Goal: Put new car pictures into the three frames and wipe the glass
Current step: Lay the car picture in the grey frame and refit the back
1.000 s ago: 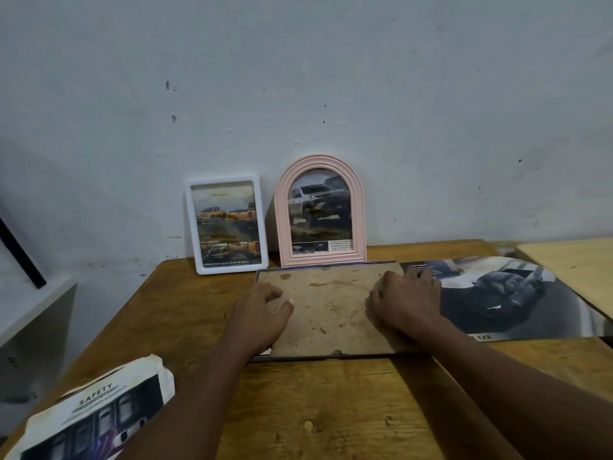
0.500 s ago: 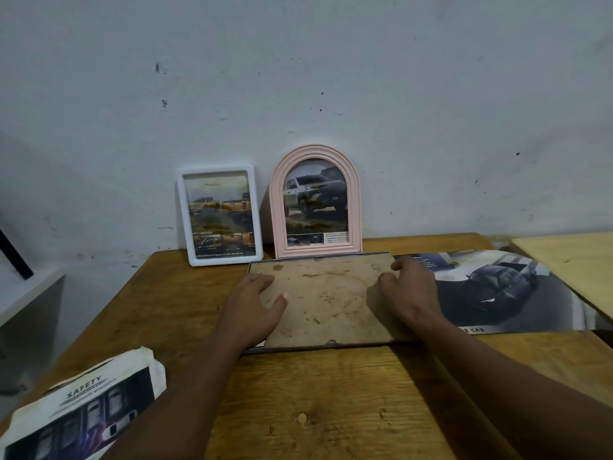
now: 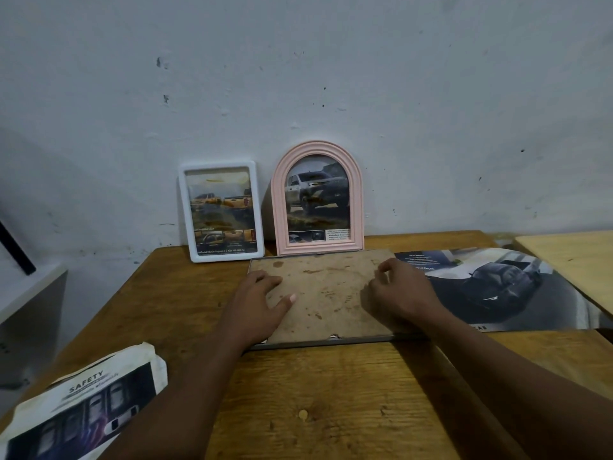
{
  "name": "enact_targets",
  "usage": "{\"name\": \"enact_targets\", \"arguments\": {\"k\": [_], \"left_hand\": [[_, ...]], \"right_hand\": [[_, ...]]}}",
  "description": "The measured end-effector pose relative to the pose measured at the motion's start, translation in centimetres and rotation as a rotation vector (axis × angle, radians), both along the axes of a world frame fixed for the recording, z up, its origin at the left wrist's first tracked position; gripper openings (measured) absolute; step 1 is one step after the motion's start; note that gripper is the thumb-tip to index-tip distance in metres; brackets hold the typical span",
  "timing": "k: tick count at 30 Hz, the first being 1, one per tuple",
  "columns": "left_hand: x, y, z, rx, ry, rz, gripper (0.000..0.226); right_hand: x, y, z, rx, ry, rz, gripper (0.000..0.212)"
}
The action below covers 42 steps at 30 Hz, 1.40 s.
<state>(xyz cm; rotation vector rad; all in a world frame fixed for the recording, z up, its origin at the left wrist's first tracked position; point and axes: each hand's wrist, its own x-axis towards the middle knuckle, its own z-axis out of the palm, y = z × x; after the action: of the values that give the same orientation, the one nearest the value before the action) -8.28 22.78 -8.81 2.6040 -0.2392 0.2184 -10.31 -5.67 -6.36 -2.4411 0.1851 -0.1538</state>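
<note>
The third frame [image 3: 325, 293] lies face down on the bench [image 3: 331, 393], so opening its back seems the step in hand. The left hand [image 3: 258, 307] rests flat and open on it, while the right hand [image 3: 404, 293] curls its fingers at the right edge; whether it grips, I cannot tell. Beyond, the white frame [image 3: 229, 257] and pink frame [image 3: 316, 148] each hold a car picture; the loose car picture [image 3: 497, 287] at right needs the backing lifted first.
</note>
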Motion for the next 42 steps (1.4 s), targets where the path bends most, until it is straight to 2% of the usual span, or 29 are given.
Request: {"name": "enact_targets", "arguments": {"k": [3, 5, 9, 13, 17, 26, 31, 35, 42], "left_hand": [[0.2, -0.1, 0.0, 0.007, 0.016, -0.001, 0.059], [0.2, -0.1, 0.0, -0.001, 0.013, 0.014, 0.059], [0.3, -0.1, -0.1, -0.079, -0.016, 0.077, 0.053], [0.4, -0.2, -0.1, -0.047, -0.025, 0.090, 0.046], [0.2, -0.2, 0.0, 0.022, -0.039, 0.064, 0.048], [0.7, -0.4, 1.0, 0.217, 0.043, 0.022, 0.060], [2.2, -1.6, 1.9, 0.338, 0.103, 0.073, 0.079], [2.5, -2.0, 0.4, 0.403, 0.127, 0.034, 0.085], [3.3, -1.6, 0.6, 0.417, 0.235, -0.014, 0.094]], "right_hand": [[-0.6, 0.7, -0.5, -0.229, -0.050, 0.051, 0.039], [-0.5, 1.0, -0.6, -0.273, -0.068, 0.058, 0.042], [0.1, 0.6, -0.1, -0.184, -0.011, 0.061, 0.053], [0.2, -0.6, 0.3, -0.078, 0.057, 0.090, 0.060], [-0.5, 0.1, -1.7, -0.392, -0.022, 0.151, 0.049], [0.9, 0.2, -0.7, -0.637, -0.036, 0.134, 0.063], [3.0, 0.7, -1.1, -0.523, 0.014, 0.222, 0.060], [3.9, 0.6, -2.0, -0.516, 0.044, 0.275, 0.060], [4.2, 0.7, -2.5, -0.560, 0.068, 0.284, 0.084]]}}
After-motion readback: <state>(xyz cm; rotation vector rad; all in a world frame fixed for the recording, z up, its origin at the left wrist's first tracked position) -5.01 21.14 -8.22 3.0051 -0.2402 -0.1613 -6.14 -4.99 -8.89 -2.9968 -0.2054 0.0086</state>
